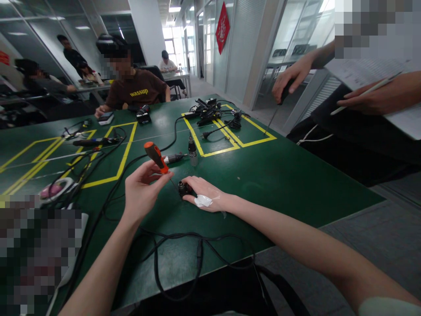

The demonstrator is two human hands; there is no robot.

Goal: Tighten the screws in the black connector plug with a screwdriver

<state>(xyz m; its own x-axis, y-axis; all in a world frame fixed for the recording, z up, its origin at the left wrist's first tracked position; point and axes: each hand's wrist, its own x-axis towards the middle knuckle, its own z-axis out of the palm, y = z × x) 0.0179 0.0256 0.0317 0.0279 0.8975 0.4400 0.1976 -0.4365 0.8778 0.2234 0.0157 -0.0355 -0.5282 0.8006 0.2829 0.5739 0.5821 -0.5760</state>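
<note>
My left hand (140,191) grips a screwdriver (157,157) with an orange and dark grey handle, which leans with its handle up and to the left. Its thin shaft slants down toward a small black cylindrical part (183,188); whether the tip touches is too small to tell. My right hand (206,193), a white patch taped to its back, holds that part low at the green table (279,188). Just beyond my hands, a black and grey cylindrical piece (192,152) stands upright. Beside it lies a similar grey and black piece (175,158), partly behind the screwdriver.
A black cable (177,236) loops near the front edge. Plugs and cords (207,113) pile up inside yellow tape marks. On the right, a co-worker's hand (296,77) holds a dark-handled tool pointing down at the table. A white ring-shaped roll (67,183) lies at left.
</note>
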